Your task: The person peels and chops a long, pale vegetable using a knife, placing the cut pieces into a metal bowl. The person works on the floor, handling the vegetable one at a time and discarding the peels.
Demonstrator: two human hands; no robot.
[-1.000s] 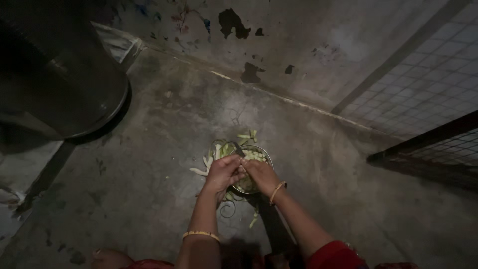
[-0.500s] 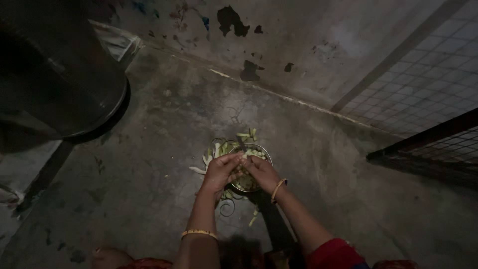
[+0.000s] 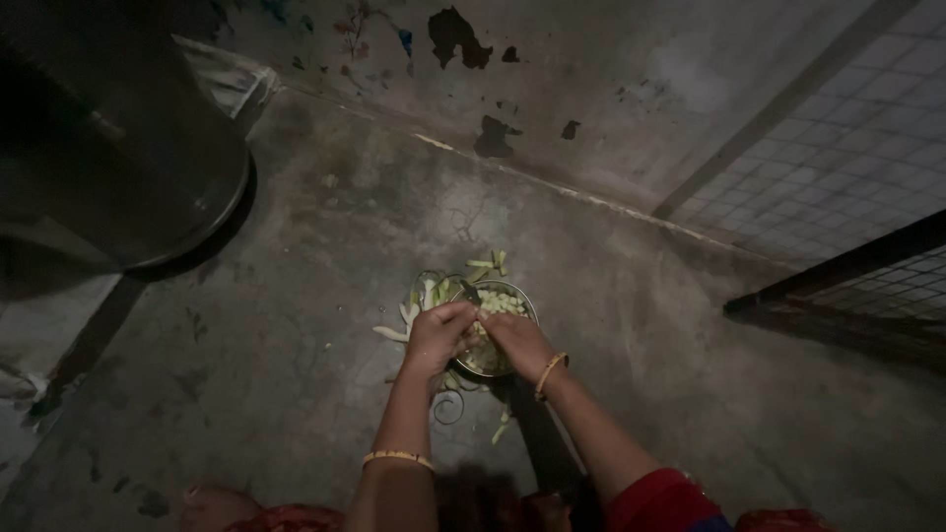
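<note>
Hands meet over bowl [image 3: 509, 313] on the floor [image 3: 296, 345]: left hand [image 3: 437, 335] closed around a vegetable piece, right hand [image 3: 516, 342] closed beside it, grip unclear. Peels [image 3: 404, 320] lie scattered around the bowl. Risk: dim light and close fingers could cause a slip or cut.

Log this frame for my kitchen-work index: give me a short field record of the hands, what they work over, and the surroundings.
setting: bare concrete floor, dim light
left hand: closed on something small I cannot make out, over the bowl
right hand: over the bowl, contents hidden
bowl: round metal, holds pale green cut pieces
peels: green strips on the floor around the bowl
drum: large, dark, at left
mesh frame: at right
</note>
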